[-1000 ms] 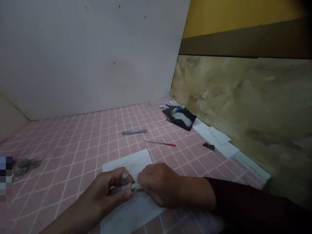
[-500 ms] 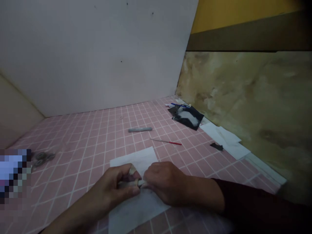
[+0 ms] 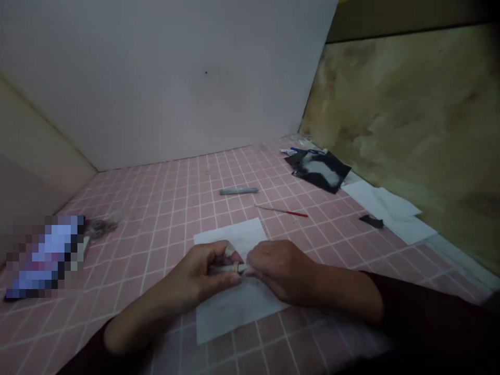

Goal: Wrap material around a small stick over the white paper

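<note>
Both my hands meet over a sheet of white paper [image 3: 230, 307] lying on pink tile. My left hand [image 3: 199, 268] grips a short pale tube [image 3: 224, 270] between thumb and fingers. A tan paper or tape band [image 3: 236, 267] wraps the tube near its right end, and a tan flap [image 3: 229, 250] stands up by my left fingers. My right hand [image 3: 281, 272] pinches the tube's right end with its fingertips. My fingers hide much of the tube.
A grey stick [image 3: 238, 191] and a thin red-tipped rod [image 3: 282, 211] lie beyond the paper. Further right are a black packet [image 3: 318, 169], white sheets [image 3: 390, 211] and a black scrap [image 3: 371, 221]. A pixelated object [image 3: 45, 258] and dark rings [image 3: 99, 227] lie left. Walls close the back and right.
The whole scene has slid right and upward in the view as my head turned. Both hands still hold the tube, and the tan flap looks little changed.
</note>
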The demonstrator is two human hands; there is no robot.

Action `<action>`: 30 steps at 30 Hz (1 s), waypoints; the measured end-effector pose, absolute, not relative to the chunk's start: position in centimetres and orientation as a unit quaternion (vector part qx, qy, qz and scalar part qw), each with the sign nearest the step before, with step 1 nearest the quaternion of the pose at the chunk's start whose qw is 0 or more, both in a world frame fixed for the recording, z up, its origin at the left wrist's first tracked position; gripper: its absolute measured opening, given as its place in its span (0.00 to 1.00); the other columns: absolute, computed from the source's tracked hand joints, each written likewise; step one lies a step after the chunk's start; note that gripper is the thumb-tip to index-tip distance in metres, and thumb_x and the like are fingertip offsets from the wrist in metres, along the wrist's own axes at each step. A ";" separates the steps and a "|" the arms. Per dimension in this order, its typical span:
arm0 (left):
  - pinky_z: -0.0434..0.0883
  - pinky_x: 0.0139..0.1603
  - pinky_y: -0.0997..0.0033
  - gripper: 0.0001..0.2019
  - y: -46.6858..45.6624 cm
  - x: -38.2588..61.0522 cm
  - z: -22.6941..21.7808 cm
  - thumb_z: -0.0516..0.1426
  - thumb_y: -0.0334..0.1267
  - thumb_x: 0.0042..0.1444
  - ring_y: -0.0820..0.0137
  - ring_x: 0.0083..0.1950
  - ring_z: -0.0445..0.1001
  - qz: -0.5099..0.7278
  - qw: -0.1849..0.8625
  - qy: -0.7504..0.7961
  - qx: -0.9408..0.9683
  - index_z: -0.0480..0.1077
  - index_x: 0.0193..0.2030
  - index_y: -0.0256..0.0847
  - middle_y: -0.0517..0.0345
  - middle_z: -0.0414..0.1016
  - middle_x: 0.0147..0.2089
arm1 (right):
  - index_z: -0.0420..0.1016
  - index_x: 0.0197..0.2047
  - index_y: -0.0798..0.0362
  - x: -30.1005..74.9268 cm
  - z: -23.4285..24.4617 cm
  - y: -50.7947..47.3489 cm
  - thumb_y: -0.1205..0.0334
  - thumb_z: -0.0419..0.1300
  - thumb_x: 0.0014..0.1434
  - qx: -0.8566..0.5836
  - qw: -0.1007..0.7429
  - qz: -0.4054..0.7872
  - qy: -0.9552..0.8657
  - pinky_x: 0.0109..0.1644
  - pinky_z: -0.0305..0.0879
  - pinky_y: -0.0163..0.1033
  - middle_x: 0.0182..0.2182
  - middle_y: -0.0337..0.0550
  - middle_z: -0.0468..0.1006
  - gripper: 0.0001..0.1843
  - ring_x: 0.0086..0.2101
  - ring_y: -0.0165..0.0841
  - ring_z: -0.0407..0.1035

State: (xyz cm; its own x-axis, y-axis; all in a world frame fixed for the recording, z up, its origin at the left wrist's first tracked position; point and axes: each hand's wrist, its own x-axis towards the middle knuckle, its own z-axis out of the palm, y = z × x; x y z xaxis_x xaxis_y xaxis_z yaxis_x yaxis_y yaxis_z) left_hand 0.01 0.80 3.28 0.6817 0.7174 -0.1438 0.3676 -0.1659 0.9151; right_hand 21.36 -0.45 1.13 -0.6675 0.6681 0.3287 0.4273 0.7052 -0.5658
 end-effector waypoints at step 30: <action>0.68 0.32 0.75 0.08 0.2 0.1 3.0 0.58 0.39 0.59 0.73 0.33 0.71 0.234 0.373 0.373 0.817 0.66 0.43 0.41 0.60 0.72 0.34 | 0.63 0.27 0.55 21.8 1.4 -0.1 0.58 0.47 0.65 -0.336 0.275 0.274 -0.858 0.32 0.53 0.37 0.23 0.39 0.63 0.16 0.26 0.29 0.58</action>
State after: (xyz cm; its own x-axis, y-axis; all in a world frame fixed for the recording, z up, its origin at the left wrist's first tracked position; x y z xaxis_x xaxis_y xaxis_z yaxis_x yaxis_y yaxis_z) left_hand 0.15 0.22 2.97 0.6124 0.7837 0.1036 0.4342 -0.4430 0.7844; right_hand 21.76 -0.10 1.43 -0.6229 0.7274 0.2879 0.4261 0.6242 -0.6549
